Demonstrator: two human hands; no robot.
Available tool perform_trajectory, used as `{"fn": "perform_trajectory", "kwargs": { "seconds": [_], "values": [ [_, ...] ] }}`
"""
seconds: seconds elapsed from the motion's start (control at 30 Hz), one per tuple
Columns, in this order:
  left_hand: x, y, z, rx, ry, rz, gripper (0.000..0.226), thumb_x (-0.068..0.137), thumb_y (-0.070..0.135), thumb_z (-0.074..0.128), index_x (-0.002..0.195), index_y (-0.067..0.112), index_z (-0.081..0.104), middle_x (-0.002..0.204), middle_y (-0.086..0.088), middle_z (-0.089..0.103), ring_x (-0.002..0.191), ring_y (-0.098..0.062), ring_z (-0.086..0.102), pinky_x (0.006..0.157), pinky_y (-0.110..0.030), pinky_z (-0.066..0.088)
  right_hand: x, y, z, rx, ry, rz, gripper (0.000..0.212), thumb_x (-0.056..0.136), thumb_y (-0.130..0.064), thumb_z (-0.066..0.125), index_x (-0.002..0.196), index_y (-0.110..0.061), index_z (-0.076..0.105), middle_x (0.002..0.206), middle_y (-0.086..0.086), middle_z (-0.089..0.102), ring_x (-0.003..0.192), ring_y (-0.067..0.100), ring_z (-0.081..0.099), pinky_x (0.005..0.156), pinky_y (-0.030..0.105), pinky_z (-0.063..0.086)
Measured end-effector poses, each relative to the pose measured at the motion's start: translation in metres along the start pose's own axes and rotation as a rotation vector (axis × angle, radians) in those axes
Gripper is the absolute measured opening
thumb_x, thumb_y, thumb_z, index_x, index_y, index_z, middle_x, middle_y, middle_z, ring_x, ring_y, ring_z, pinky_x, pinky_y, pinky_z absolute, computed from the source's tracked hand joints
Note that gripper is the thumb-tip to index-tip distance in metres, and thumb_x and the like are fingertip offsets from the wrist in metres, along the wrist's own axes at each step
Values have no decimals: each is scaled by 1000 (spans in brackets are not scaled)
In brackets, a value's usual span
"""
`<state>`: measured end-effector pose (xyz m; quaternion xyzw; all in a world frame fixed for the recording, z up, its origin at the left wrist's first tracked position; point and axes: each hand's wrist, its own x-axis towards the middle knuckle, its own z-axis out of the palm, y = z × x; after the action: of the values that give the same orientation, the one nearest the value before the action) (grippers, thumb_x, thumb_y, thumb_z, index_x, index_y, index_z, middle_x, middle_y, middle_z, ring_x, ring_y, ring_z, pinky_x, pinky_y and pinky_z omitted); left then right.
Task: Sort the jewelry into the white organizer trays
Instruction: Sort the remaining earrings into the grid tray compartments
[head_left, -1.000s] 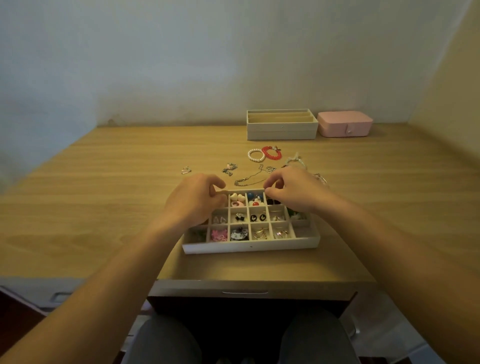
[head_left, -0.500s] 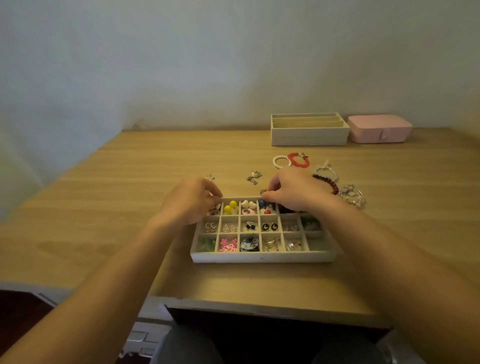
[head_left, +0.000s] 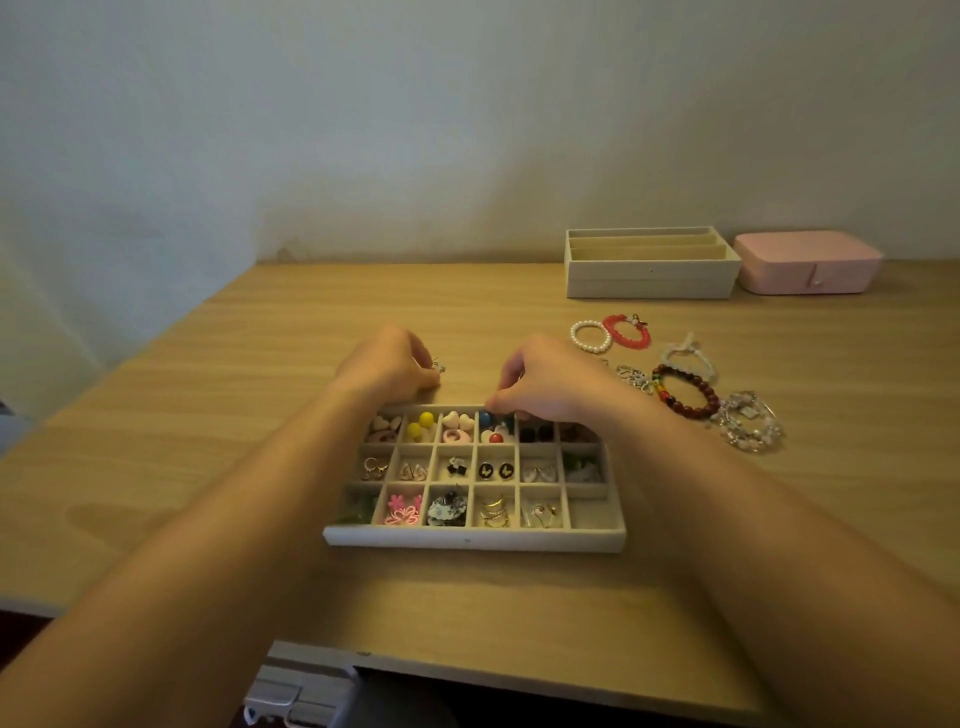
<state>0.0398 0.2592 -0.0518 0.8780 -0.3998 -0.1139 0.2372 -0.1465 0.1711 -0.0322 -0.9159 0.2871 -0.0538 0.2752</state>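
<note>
A white organizer tray (head_left: 467, 540) with many small compartments lies in front of me, most of them holding earrings, rings and beads. My left hand (head_left: 387, 366) is just beyond the tray's far left corner, its fingers curled round a small silver piece (head_left: 438, 366) on the table. Over the tray's far rim, my right hand (head_left: 550, 387) has its fingertips pinched together above the compartment with blue and red beads. What it pinches is mostly hidden. A second white tray (head_left: 649, 283) with long slots stands at the back.
To the right of the tray lie a pearl bracelet (head_left: 590, 336), a red bracelet (head_left: 626, 330), a white bracelet (head_left: 685, 358), a dark red bead bracelet (head_left: 685, 397), a crystal bracelet (head_left: 748, 421) and a silver chain (head_left: 636, 376). A pink box (head_left: 805, 265) stands at the back right.
My left hand has moved from the tray's far edge out to the silver piece on the table. My right hand stays at the tray's far rim. The view has shifted left.
</note>
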Motion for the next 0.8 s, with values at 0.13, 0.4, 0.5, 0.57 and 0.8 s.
{"fn": "perform_trajectory", "kwargs": {
  "seconds": [0.13,0.4,0.5,0.57,0.8],
  "values": [
    [3,3,2,80,22,21,4,91,25,70,91,28,67,98,4,69,94,-16,63,88,-42,56,0,1,0,56,-17,3,14,89,-34,74,95,-20,76,86,-5,73,84,11,68,79,33,59],
    [-22,24,-21,-234,8,184,11,89,22,74,97,23,66,94,2,71,83,-12,66,67,-24,51,-7,9,-2,448,213,-50,26,95,-26,67,120,-33,67,112,-7,62,102,8,58,86,29,50],
    [-47,38,-33,-356,-31,269,13,87,22,76,97,20,68,90,2,73,76,-10,66,61,-20,51,-21,3,-6,473,196,-73,44,91,-34,73,132,-40,58,125,-6,52,109,8,53,90,31,50],
    [-61,46,-37,-405,-67,311,13,86,22,76,97,20,69,89,3,74,73,-8,66,60,-18,52,-30,-2,-10,532,139,-80,44,91,-37,74,131,-41,57,129,-7,52,113,9,55,93,35,53],
    [-98,59,-35,-443,-165,390,10,86,21,76,95,22,72,81,8,75,70,-5,65,65,-25,53,-72,6,-21,855,79,-58,28,92,-14,73,119,-7,66,103,11,76,90,22,76,82,35,63]
  ]
}}
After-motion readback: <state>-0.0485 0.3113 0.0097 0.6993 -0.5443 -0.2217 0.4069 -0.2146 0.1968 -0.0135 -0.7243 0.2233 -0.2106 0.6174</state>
